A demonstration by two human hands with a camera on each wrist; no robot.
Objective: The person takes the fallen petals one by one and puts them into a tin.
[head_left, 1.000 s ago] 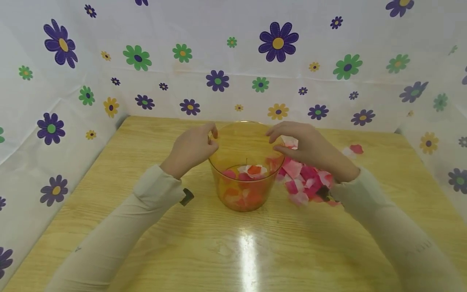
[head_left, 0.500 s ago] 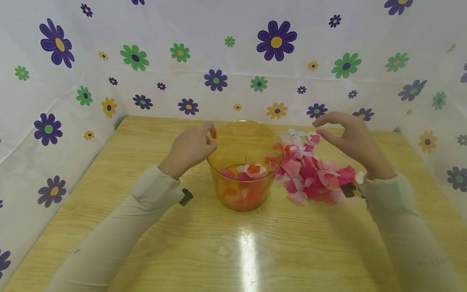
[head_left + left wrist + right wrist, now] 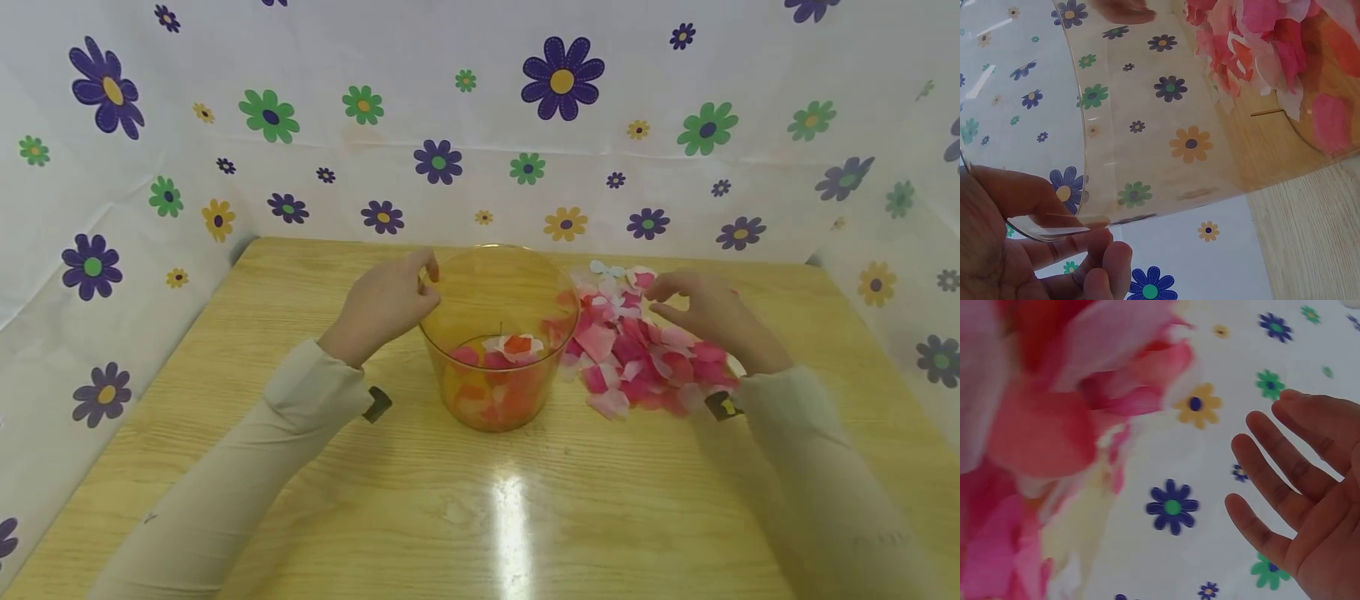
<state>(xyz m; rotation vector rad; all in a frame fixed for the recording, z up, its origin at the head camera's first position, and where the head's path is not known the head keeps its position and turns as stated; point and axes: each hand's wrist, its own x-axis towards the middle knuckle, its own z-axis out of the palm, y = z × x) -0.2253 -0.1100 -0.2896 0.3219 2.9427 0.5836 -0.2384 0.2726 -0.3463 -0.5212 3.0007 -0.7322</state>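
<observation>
A clear amber plastic bucket (image 3: 498,292) stands upright on the wooden table, with pink, white and orange petals (image 3: 498,392) in its bottom. My left hand (image 3: 386,304) grips its rim at the left; in the left wrist view the thumb lies inside the wall and curled fingers (image 3: 1116,262) outside. To the right of the bucket lies a heap of pink and white artificial petals (image 3: 637,354). Over the right part of this heap hangs my right hand (image 3: 712,317), holding nothing. In the right wrist view its fingers (image 3: 1272,481) are spread and slightly bent.
The wooden table (image 3: 420,517) reaches toward me in front of the bucket. A white cloth with printed flowers (image 3: 330,50) walls off the back and both sides. Dark strap pieces (image 3: 377,404) show at the wrists.
My right hand has left the bucket's right rim, moved right, and then come down over the petal heap. The left hand keeps its hold on the rim.
</observation>
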